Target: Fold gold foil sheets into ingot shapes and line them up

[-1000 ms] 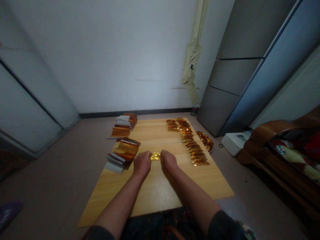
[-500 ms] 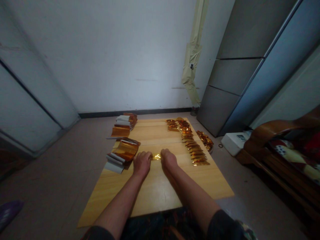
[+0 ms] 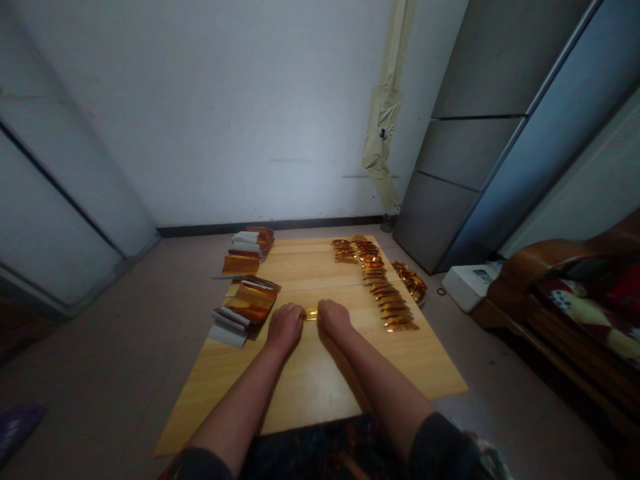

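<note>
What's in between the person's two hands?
In the head view, a small piece of shiny gold foil shows between the left hand and the right hand, above the wooden table.

1. Two hands of mine: left hand (image 3: 286, 328) and right hand (image 3: 334, 320).
2. One foil (image 3: 311, 314) between them.
3. One table (image 3: 320, 397).
4. Two stacks on my left, the far stack (image 3: 241, 265) and the near stack (image 3: 253, 303); their sheets overlap too much for me to count.
5. Two rows on my right, the short row (image 3: 345, 253) and the long row (image 3: 390, 301); I can't number their folds.
6. One heap (image 3: 410, 280), its pieces likewise uncountable to me.
7. One fridge (image 3: 480, 73), one box (image 3: 465, 288), one ring (image 3: 441, 291), one seat (image 3: 513, 287).
</note>
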Tool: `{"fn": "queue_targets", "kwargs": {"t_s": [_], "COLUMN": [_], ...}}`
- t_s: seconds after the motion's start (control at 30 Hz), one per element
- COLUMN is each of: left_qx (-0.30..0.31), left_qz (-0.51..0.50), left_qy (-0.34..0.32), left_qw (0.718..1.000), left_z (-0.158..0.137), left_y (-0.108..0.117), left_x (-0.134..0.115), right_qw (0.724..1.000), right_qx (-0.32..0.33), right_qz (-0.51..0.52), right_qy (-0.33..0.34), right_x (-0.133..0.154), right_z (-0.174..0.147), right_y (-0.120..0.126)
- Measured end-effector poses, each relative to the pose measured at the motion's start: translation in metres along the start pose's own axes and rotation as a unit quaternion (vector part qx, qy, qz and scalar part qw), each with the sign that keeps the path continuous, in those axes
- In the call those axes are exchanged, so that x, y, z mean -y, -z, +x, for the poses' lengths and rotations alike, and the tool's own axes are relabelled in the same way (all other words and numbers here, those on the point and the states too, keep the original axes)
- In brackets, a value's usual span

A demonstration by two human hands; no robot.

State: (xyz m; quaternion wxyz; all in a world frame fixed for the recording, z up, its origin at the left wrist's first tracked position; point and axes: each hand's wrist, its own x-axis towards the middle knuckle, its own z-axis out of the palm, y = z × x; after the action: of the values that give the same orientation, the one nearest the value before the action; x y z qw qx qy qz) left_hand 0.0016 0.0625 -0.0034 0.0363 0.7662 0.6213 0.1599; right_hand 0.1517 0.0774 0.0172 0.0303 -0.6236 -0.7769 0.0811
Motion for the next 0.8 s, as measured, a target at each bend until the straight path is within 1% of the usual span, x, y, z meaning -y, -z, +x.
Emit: {"fn": "queue_targets", "kwargs": {"t_s": [0.13,0.23,0.43,0.63,0.8], "left_qx": [-0.001,-0.001,0.010,0.014,0.012], "left_qz": [-0.056,-0.079,-0.093,-0.102,-0.108], "left_qy": [0.029,0.053,0.072,0.090,0.104], "left_qw": [0.998,0.995,0.993,0.991,0.989], "left_z": [-0.003,-0.004,-0.002,-0.001,0.000], "left_y": [0.001,0.002,0.003,0.000,-0.002], "left_x": [0.005,0.006,0.006,0.007,0.007], "right_qw": [1.000,0.999,0.995,0.990,0.987], "right_qx": [0.011,0.013,0.008,0.049,0.056], "right_qz": [0.012,0.030,0.044,0.071,0.083], "right_qy": [-0.013,-0.033,-0.088,-0.115,-0.126], "right_x": [0.001,0.005,0.016,0.020,0.015], "right_z": [0.001,0.001,0.002,0.005,0.008], "right_y": [0.003,0.006,0.007,0.015,0.014]}}
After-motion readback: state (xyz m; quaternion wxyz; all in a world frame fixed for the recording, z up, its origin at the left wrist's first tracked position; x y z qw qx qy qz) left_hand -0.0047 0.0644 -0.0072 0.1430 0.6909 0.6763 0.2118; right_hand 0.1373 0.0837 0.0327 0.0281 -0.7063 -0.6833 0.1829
